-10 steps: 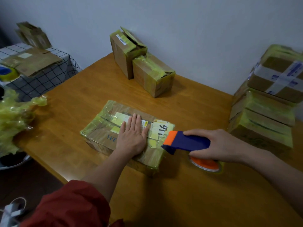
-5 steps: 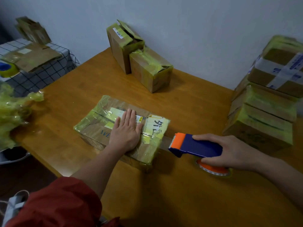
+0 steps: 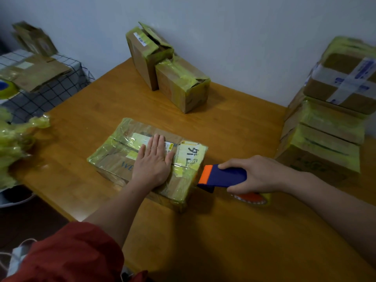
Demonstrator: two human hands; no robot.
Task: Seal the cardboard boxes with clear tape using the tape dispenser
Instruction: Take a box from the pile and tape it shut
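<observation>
A flat cardboard box (image 3: 120, 157) wrapped in yellowish tape lies in the middle of the wooden table (image 3: 223, 231). My left hand (image 3: 153, 159) presses flat on its top, fingers straight. Around the blue and orange tape dispenser (image 3: 223, 177) my right hand (image 3: 258, 174) grips, just off the box's right end. The dispenser's orange edge is close to that end of the box. Its tape roll (image 3: 252, 198) shows below my hand.
Two taped boxes (image 3: 183, 86) stand at the table's far side by the wall. A stack of taped boxes (image 3: 325, 135) fills the right edge. Crumpled yellow tape (image 3: 14, 143) sits at the left, beside a checked side table (image 3: 46, 92) with flattened cardboard.
The right hand pulled the dispenser away to the right of the box, then brought it back close to the box's right end. The left hand stayed pressed on the box.
</observation>
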